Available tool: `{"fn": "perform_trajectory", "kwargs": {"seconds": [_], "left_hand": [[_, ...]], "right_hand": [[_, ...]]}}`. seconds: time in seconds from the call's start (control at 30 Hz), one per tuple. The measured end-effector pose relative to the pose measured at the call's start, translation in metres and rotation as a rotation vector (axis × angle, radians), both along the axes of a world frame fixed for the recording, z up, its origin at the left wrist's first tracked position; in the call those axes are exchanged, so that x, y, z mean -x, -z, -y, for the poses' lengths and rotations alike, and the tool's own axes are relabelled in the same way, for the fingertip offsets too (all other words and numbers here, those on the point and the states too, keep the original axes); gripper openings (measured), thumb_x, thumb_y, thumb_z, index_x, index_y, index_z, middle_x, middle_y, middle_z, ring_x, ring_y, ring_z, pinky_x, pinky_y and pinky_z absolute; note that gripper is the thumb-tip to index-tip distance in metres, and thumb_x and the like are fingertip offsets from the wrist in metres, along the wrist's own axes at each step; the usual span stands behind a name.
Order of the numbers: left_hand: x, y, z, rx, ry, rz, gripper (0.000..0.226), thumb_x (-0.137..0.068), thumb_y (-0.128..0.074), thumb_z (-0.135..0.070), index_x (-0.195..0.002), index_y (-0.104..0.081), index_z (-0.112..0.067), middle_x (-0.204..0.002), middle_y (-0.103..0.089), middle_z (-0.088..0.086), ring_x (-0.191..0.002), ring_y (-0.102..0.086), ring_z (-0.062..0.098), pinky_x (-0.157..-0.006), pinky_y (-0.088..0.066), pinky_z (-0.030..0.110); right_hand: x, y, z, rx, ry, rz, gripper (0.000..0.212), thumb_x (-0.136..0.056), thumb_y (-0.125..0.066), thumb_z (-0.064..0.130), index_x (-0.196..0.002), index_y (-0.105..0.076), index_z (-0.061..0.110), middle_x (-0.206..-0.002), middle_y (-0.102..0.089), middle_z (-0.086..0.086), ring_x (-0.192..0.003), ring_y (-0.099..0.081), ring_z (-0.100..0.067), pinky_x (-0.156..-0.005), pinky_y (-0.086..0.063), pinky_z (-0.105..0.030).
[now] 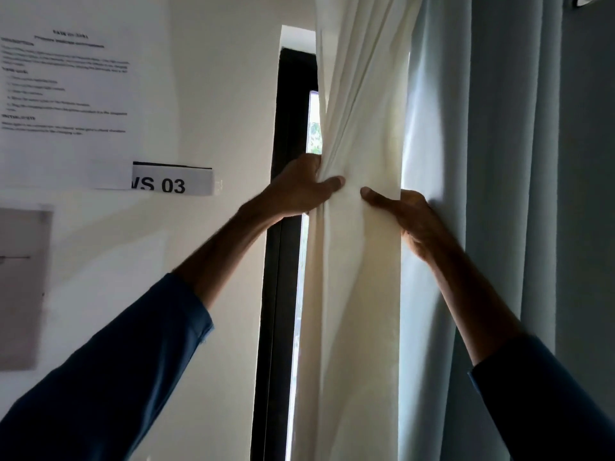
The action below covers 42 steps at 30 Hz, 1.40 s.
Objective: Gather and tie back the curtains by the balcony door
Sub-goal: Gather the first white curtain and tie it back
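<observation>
With my left hand (pixel 299 189) and right hand (pixel 412 221) each pinching the cream curtain (pixel 359 277) beside the dark door frame (pixel 286 111), thumbs in front, I should draw the folds evenly together (no tie-back in view) before binding.

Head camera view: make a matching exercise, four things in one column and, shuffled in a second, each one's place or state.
1. cream curtain
2. blue-grey curtain
3. WS 03 label
4. door frame

A. stuck on the white wall
B. dark strip left of the cream curtain
C. gripped by left hand and right hand
D. hanging at the far right

Pairs: 1-C, 2-D, 3-A, 4-B
</observation>
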State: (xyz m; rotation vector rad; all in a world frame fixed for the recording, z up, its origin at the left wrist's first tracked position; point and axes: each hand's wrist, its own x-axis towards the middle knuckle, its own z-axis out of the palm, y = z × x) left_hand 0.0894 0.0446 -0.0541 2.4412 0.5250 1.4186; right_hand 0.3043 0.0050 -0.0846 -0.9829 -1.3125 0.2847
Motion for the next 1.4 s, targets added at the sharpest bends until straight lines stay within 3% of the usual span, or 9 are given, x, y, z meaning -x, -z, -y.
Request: {"fn": "perform_trajectory", "kwargs": {"seconds": [0.13, 0.37, 0.57, 0.77, 0.93, 1.03, 1.13, 1.27, 1.4], "left_hand": [[-0.012, 0.036, 0.004, -0.041, -0.158, -0.115, 0.025, -0.099, -0.059, -0.032, -0.096, -0.048, -0.01, -0.076, -0.054, -0.001, -0.059, -0.056, 0.009, -0.041, -0.045, 0.012], [-0.031, 0.089, 0.01, -0.168, -0.349, -0.043, 0.04, -0.098, -0.057, -0.028, -0.067, -0.036, -0.014, -0.066, -0.045, -0.001, -0.068, -0.055, 0.018, -0.063, -0.037, 0.023], [-0.046, 0.141, 0.021, -0.141, -0.347, -0.087, 0.018, -0.096, -0.054, -0.024, -0.083, -0.046, -0.014, -0.086, -0.061, 0.017, -0.085, -0.067, 0.038, -0.071, -0.05, 0.033], [-0.058, 0.204, 0.035, 0.0, -0.34, -0.291, 0.028, -0.095, -0.054, -0.027, -0.109, -0.057, -0.002, -0.11, -0.06, 0.023, -0.105, -0.061, 0.044, -0.081, -0.049, 0.041], [-0.068, 0.254, 0.034, 0.162, -0.274, -0.365, 0.043, -0.095, -0.054, -0.04, -0.112, -0.06, -0.001, -0.111, -0.061, 0.025, -0.104, -0.061, 0.045, -0.085, -0.05, 0.042], [-0.073, 0.279, 0.026, 0.234, -0.25, -0.402, 0.035, -0.089, -0.058, -0.033, -0.107, -0.061, -0.003, -0.105, -0.064, 0.022, -0.096, -0.064, 0.042, -0.076, -0.051, 0.037], [-0.075, 0.295, 0.02, 0.295, -0.221, -0.439, 0.03, -0.083, -0.059, -0.024, -0.103, -0.062, -0.002, -0.099, -0.064, 0.018, -0.086, -0.064, 0.036, -0.067, -0.052, 0.032], [-0.079, 0.308, 0.014, 0.378, -0.179, -0.51, 0.024, -0.08, -0.06, -0.015, -0.1, -0.062, -0.001, -0.09, -0.058, 0.011, -0.077, -0.059, 0.027, -0.058, -0.044, 0.026], [-0.081, 0.312, 0.009, 0.426, -0.068, -0.663, 0.027, -0.077, -0.067, -0.025, -0.093, -0.056, -0.006, -0.087, -0.055, 0.005, -0.078, -0.055, 0.022, -0.05, -0.037, 0.025]], "right_hand": [[-0.003, 0.035, -0.001, -0.095, 0.15, 0.062, 0.042, -0.077, -0.087, 0.028, -0.111, -0.075, 0.007, -0.097, -0.079, -0.005, -0.087, -0.077, -0.021, -0.073, -0.061, -0.031], [0.009, 0.1, 0.002, -0.196, 0.537, 0.21, 0.033, -0.079, -0.083, 0.041, -0.105, -0.069, 0.024, -0.09, -0.066, 0.027, -0.082, -0.065, 0.011, -0.074, -0.054, -0.014], [0.033, 0.157, 0.014, -0.248, 0.73, 0.321, 0.033, -0.086, -0.076, 0.028, -0.11, -0.065, 0.008, -0.096, -0.063, 0.011, -0.077, -0.058, -0.007, -0.066, -0.034, 0.007], [0.041, 0.237, 0.022, -0.078, 0.745, 0.385, 0.016, -0.09, -0.064, 0.02, -0.104, -0.061, 0.013, -0.089, -0.067, 0.0, -0.08, -0.064, -0.023, -0.066, -0.037, -0.024], [0.049, 0.302, 0.035, 0.038, 0.674, 0.523, 0.043, -0.09, -0.06, 0.004, -0.132, -0.052, 0.013, -0.108, -0.07, -0.006, -0.089, -0.063, -0.026, -0.062, -0.031, -0.018], [0.054, 0.336, 0.044, 0.097, 0.591, 0.533, 0.049, -0.099, -0.051, 0.008, -0.147, -0.041, 0.01, -0.128, -0.063, -0.01, -0.098, -0.064, -0.026, -0.073, -0.047, -0.026], [0.058, 0.362, 0.054, 0.118, 0.485, 0.499, 0.04, -0.104, -0.046, 0.009, -0.143, -0.045, 0.011, -0.13, -0.061, -0.007, -0.113, -0.061, -0.022, -0.091, -0.048, -0.029], [0.06, 0.382, 0.066, 0.233, 0.366, 0.486, 0.053, -0.103, -0.052, 0.03, -0.151, -0.034, 0.019, -0.142, -0.053, 0.009, -0.126, -0.052, -0.002, -0.107, -0.041, -0.022], [0.051, 0.393, 0.055, 0.459, 0.483, 0.508, 0.065, -0.099, -0.051, 0.053, -0.149, -0.036, 0.014, -0.134, -0.065, -0.006, -0.117, -0.063, -0.028, -0.099, -0.051, -0.041]]}}
